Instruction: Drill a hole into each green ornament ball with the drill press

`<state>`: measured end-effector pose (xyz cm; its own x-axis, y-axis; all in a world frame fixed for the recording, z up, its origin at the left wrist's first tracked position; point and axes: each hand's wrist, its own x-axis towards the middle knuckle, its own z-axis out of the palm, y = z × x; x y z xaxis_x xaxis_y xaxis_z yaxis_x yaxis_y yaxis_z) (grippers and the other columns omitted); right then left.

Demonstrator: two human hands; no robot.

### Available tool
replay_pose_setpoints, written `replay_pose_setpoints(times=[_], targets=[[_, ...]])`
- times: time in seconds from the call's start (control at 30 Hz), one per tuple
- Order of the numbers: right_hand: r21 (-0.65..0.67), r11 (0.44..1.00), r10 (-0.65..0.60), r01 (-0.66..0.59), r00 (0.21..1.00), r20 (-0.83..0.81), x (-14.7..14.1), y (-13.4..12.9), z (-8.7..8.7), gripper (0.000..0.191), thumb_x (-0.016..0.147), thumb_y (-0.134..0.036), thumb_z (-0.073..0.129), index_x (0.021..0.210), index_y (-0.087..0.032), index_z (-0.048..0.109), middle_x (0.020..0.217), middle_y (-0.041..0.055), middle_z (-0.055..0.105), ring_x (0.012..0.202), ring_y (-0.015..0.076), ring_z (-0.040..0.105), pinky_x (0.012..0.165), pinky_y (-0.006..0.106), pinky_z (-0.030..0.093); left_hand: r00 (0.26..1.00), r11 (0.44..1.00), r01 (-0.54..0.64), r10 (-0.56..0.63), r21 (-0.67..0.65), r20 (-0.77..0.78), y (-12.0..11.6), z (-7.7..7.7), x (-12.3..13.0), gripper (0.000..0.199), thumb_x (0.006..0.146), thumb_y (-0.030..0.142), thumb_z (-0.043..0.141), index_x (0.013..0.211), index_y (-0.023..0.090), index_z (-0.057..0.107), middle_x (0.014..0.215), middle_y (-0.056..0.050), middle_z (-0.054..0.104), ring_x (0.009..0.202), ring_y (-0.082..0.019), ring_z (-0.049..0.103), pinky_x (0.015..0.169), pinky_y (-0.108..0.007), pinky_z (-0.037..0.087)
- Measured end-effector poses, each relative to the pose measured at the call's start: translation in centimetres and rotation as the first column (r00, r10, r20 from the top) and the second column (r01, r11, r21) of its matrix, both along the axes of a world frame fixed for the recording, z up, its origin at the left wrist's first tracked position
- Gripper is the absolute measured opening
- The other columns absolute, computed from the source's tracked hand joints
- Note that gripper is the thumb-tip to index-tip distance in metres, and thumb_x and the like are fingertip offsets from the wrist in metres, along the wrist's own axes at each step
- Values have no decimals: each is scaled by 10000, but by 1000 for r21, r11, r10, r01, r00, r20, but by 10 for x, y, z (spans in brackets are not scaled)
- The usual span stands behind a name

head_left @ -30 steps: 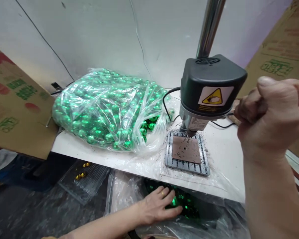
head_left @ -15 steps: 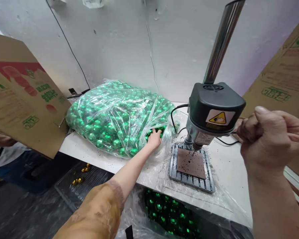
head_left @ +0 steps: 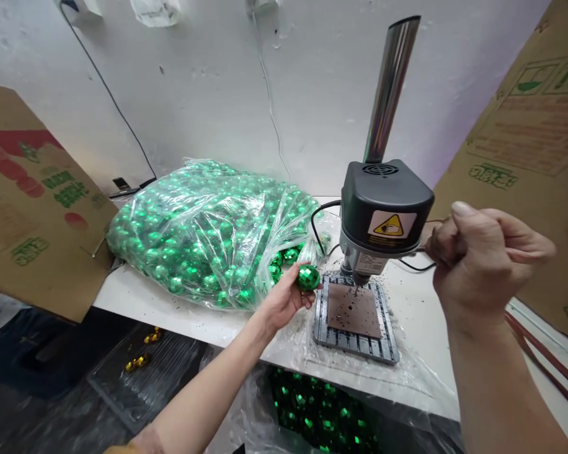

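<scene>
My left hand [head_left: 284, 299] is closed on a shiny green faceted ball [head_left: 307, 277], held between thumb and fingers just left of the drill base. Behind it lies a big clear plastic bag [head_left: 194, 233] full of similar green balls, its mouth open toward my hand. My right hand [head_left: 483, 258] is a fist at the side of a small black drill press [head_left: 385, 202], wrapped round its feed lever, which is mostly hidden by the fingers. Under the chuck, a brown square plate [head_left: 355, 309] with a small hole sits on the slotted metal base [head_left: 390, 350], among dark shavings.
Printed cardboard sheets stand at left [head_left: 38, 208] and right [head_left: 525, 164]. More green balls [head_left: 322, 410] fill a bag below the table edge. Gold balls [head_left: 137, 362] lie on a dark plastic-covered surface at lower left. A black cable [head_left: 315, 224] loops beside the drill.
My left hand has come out of the bag's mouth with a green ball and moved toward the drill base. My right hand stays at the lever. The view has shifted slightly.
</scene>
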<state>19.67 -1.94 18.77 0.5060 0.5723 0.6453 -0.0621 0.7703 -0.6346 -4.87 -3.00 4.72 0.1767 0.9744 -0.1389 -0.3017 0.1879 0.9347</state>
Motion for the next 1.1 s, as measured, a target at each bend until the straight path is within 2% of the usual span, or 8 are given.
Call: replay_pose_setpoints(times=[0.07,0.13,0.37,0.47,0.57,0.77,0.93,1.1], targets=[[-5,1000,-5,5,1000,5,0,0,-1,427,757,-238,713,446,-212,422,398,-70,349,344,64,299,395,306,216,979,991,72,-49,-113,197,-10,-2,8,634,879,719,720,1299,257,610,1009,-96,742,699,-165,634,622,-300,482],[-17,1000,9,-9,1000,13,1,0,-2,437,771,-249,715,454,-211,417,399,-72,350,352,65,309,403,304,208,962,983,93,-48,-157,268,-14,-4,14,584,848,619,804,1283,271,628,1048,-93,755,749,-175,659,681,-321,514],[-19,999,39,-38,998,40,3,1,-3,457,807,-249,720,470,-204,416,418,-67,393,389,56,328,442,296,249,971,981,103,-64,-163,230,-17,-14,23,587,821,611,840,1275,286,656,1124,-93,753,840,-213,684,740,-372,533],[-18,999,39,-38,999,34,3,3,-3,480,818,-286,721,469,-209,401,405,-69,364,391,54,319,429,281,240,993,989,59,-44,-137,110,-19,-20,25,566,754,564,908,1143,221,681,1055,-86,754,813,-189,666,702,-322,509],[-16,999,38,-37,999,39,2,4,-2,495,838,-339,718,474,-210,408,409,-72,361,396,46,313,414,259,239,991,999,-22,25,25,-134,-15,-27,26,613,682,496,974,1132,201,681,1036,-67,756,902,-203,686,752,-307,525],[48,998,38,-42,996,87,0,3,0,517,903,-269,668,480,-193,380,429,-73,369,410,26,308,434,230,248,925,968,125,-34,217,-378,3,-41,33,667,799,556,880,1330,217,659,1293,-86,742,1194,-254,679,1080,-403,507],[47,999,15,-22,991,136,1,3,-2,523,933,-237,645,503,-190,352,459,-69,331,452,28,284,459,245,243,895,954,107,30,279,-445,14,-46,41,593,789,568,881,1188,196,649,1086,-60,743,991,-214,689,904,-348,541],[72,997,10,-22,987,159,1,2,-2,518,951,-192,627,519,-185,341,481,-69,315,466,21,280,470,250,236,836,939,164,31,303,-548,18,-42,44,568,813,557,853,1222,202,681,1079,-56,750,914,-194,665,809,-314,525]])
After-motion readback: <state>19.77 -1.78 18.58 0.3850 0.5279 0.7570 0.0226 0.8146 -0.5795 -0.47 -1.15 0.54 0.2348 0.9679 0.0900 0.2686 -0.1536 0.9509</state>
